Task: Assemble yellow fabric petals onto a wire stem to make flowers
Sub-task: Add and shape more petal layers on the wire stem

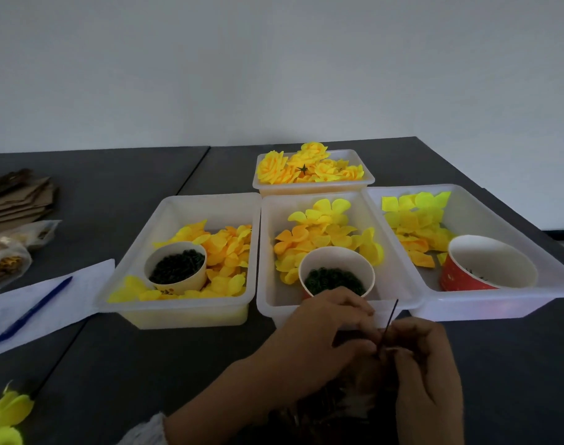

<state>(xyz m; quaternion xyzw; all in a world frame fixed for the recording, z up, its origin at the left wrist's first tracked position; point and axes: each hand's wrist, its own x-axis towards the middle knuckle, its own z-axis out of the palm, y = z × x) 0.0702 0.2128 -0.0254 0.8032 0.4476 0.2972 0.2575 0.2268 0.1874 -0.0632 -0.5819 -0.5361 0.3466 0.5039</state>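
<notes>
Far to the left of my left hand (pixel 319 335), a yellow flower (pixel 7 415) is cut off by the frame's edge. Just beyond that hand sits the middle tray (pixel 268 303), its cup of dark rings (pixel 335 279) partly hidden behind my knuckles. My left fingers curl in and pinch the thin wire stem (pixel 389 326) low down (what lies beneath is too dark to read). My right hand (pixel 425 370) meets it, fingers curled, pinching the same wire, which rises tilted between them.
</notes>
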